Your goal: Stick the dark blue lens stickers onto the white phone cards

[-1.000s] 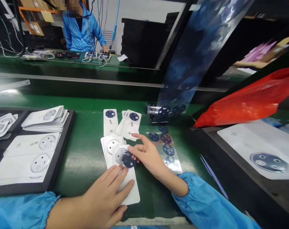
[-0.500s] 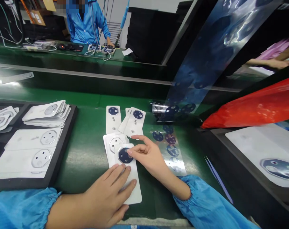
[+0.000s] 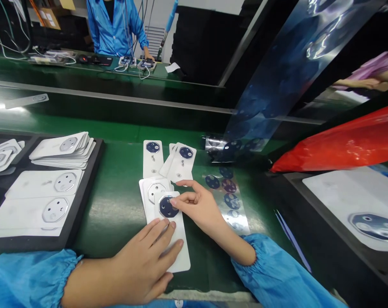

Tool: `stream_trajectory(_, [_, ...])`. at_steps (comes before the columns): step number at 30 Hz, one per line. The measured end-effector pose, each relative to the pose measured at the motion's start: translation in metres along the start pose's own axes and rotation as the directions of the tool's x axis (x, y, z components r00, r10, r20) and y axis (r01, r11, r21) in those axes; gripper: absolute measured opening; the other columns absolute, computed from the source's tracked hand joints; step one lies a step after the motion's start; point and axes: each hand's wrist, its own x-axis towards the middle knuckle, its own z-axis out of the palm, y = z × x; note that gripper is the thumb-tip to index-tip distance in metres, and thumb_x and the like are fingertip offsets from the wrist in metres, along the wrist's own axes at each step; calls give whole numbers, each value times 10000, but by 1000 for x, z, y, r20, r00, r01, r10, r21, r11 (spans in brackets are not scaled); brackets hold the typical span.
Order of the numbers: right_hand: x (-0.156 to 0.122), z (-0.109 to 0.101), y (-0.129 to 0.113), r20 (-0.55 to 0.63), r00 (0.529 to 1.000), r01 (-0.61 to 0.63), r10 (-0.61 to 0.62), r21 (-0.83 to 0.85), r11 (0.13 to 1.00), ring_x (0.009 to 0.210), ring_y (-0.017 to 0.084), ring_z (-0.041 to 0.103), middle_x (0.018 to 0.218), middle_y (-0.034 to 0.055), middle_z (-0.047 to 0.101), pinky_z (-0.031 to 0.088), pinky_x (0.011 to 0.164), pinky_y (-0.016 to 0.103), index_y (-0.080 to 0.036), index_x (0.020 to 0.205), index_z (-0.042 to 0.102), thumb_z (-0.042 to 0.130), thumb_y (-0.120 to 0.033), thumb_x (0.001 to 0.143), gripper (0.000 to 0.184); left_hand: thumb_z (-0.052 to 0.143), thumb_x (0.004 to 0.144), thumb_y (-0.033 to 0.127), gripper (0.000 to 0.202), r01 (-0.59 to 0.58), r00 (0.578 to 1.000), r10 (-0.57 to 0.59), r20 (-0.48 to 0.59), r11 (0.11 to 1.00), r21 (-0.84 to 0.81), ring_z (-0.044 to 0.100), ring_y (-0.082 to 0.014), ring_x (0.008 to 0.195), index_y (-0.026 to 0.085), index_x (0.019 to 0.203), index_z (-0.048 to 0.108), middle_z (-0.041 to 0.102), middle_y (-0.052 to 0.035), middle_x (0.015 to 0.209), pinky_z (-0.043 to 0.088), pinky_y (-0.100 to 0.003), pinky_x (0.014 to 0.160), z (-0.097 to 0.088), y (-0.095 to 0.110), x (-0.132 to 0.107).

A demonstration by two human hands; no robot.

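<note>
My left hand (image 3: 145, 261) lies flat with fingers spread on a white phone back cover (image 3: 177, 239) on the green belt. My right hand (image 3: 197, 205) has its thumb and middle finger pinched at the edge of a dark blue camera-lens sticker (image 3: 166, 207), which sits on the cover's camera ring; the index finger points out. A second white cover (image 3: 152, 188) lies under and behind the first. Covers bearing blue stickers (image 3: 153, 157) lie further back.
A clear film strip with several blue stickers (image 3: 227, 194) runs right of my right hand, feeding from a roll holder (image 3: 213, 145). A black tray (image 3: 85, 201) with white covers sits left. A red bag (image 3: 341, 141) lies right. A person in blue works at the far bench.
The blue sticker moved from beside the camera ring onto it and now lies seated on the cover. My left hand stayed pressed on the cover.
</note>
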Motion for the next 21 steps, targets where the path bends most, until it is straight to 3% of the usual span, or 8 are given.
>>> stream_trajectory(21, [1,-3,-2,1,1000,-5,5,-60,998,754,220,713,756,29,766,516,736,327,-188,1030,598,818,-357,745,398,452,980,420,585,-11,1000,11,1,1000,8,403,-433,1366,123,1481,399,361,-233,1526,353,-567,1110,-2,-1,0])
